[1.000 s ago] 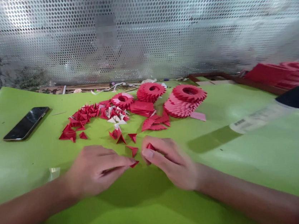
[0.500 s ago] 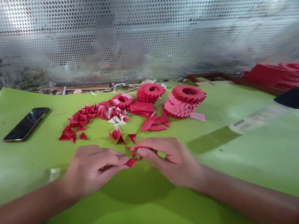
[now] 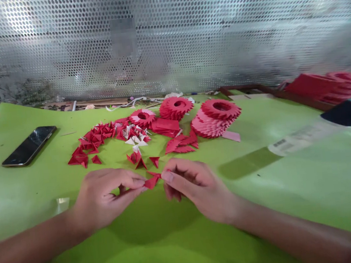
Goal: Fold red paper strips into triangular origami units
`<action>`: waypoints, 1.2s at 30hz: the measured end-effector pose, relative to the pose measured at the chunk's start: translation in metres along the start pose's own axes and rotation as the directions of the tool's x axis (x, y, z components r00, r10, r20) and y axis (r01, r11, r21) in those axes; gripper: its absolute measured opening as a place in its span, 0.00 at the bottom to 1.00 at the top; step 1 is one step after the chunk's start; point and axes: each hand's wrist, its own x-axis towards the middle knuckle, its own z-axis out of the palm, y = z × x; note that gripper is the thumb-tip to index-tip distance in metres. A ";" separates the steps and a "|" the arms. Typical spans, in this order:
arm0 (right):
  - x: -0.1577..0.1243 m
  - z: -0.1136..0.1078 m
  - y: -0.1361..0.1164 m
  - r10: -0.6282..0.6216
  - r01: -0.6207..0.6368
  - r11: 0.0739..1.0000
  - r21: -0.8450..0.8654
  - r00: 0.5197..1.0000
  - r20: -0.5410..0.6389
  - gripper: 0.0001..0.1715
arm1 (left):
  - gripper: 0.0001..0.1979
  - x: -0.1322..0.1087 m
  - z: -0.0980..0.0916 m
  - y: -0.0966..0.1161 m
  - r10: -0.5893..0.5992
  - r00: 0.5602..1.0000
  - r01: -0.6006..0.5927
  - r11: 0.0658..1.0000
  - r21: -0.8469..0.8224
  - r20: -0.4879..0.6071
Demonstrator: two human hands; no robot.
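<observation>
Red folded paper triangle (image 3: 152, 182), long axis slanting from lower left to upper right, lower tip toward the left hand (image 3: 107, 196), pinched between it and the right hand (image 3: 195, 190), both hands together above the green sheet (image 3: 28, 207), just below loose red paper triangles (image 3: 135, 157)

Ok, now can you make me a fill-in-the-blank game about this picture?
The left hand and the right hand pinch a folded paper triangle that is colored ____.
The smartphone lies on the green sheet to the ____ of the loose triangles.
The stacked paper rings each have a ____ in the middle.

Missing words: red, left, hole.
</observation>
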 end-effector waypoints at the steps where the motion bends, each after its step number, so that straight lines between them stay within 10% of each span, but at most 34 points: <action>1: 0.000 0.000 0.000 -0.001 0.001 1.000 0.004 1.000 0.012 0.22 | 0.04 0.000 0.000 0.000 -0.009 1.000 0.009 1.000 -0.006 0.001; 5: 0.001 0.000 0.000 -0.179 0.172 0.968 -0.184 0.984 -0.023 0.20 | 0.04 0.002 0.002 -0.002 -0.136 0.990 0.138 0.985 -0.105 0.020; 10: 0.002 -0.004 0.005 -0.637 0.534 0.674 -0.510 0.770 -0.036 0.03 | 0.07 0.004 0.003 -0.007 -0.314 0.947 0.321 0.921 -0.220 0.070; 17: 0.004 -0.016 0.005 -0.783 0.614 0.374 -0.695 0.611 0.119 0.08 | 0.06 0.005 0.003 -0.005 -0.318 0.946 0.325 0.912 -0.252 0.068; 36: 0.006 -0.018 0.008 -0.811 0.599 0.283 -0.749 0.566 0.147 0.04 | 0.04 0.006 0.001 -0.001 -0.279 0.959 0.281 0.931 -0.232 0.042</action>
